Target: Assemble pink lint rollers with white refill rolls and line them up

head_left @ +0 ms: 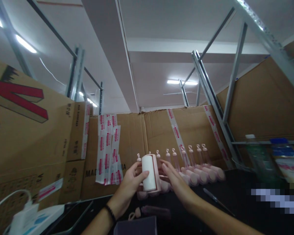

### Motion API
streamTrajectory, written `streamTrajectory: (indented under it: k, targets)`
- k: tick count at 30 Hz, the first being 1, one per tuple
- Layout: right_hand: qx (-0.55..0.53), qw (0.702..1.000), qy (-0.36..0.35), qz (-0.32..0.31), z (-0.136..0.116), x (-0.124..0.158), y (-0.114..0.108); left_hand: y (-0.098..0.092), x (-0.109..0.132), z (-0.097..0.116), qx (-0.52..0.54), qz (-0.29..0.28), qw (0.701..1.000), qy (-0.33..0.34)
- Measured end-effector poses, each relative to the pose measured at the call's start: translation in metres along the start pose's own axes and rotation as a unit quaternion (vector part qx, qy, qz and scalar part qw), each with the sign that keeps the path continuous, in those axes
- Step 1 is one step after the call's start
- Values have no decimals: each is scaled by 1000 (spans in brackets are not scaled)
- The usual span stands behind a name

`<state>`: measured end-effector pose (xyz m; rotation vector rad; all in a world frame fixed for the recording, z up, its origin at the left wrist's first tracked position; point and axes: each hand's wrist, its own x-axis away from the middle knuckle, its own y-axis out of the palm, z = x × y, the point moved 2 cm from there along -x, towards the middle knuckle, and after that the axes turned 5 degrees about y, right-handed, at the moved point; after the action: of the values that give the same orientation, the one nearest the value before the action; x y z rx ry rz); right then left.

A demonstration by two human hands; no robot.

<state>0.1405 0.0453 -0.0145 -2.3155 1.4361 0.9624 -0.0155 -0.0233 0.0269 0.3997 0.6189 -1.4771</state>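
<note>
My left hand point(130, 180) is closed around a lint roller point(149, 173) with a white roll and a pink casing. The thumb lies across the front of the white roll. Beside the pink casing, my right hand point(174, 181) has its fingers stretched out; whether its fingertips touch the casing I cannot tell. Behind both hands stands a row of several pink lint rollers point(207, 174) with clear handles and looped ends. Below my hands lies a clear handle with a looped end point(155, 211), near a dark box-shaped thing point(136, 226).
Cardboard point(133, 137) with strips of printed tape walls off the back; a large carton point(26, 130) stands left. A power strip with a white charger point(26, 217) and a phone-like slab point(70, 217) lie front left. A pen point(218, 200) and bottles point(261, 160) are right.
</note>
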Motion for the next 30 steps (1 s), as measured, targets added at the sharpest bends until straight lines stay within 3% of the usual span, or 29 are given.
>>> streamTrajectory:
  k: [3,6,9,13,15,21,26,30]
  targets:
    - [181,982,6,53,11,-6,-15,-10,-2,-1,22,66,998,-5]
    - [297,954,29,-14,20,0,-24,-19,-4,-3,80,127,988,-34]
    - [326,939,62,-93,25,12,-25,-25,-5,-2,144,174,972,-68]
    - [367,909,99,-171,27,23,-17,-31,-5,-3,183,192,960,-88]
    - [383,900,106,-180,25,25,-15,-32,-5,-5,197,193,955,-108]
    - [366,922,53,-112,23,21,-16,-27,-3,-3,173,260,942,-118]
    - [265,964,-23,-14,18,3,-19,-22,-2,0,147,241,954,-103]
    - [178,984,-25,0,8,-7,-18,-26,-3,-3,129,214,964,-94]
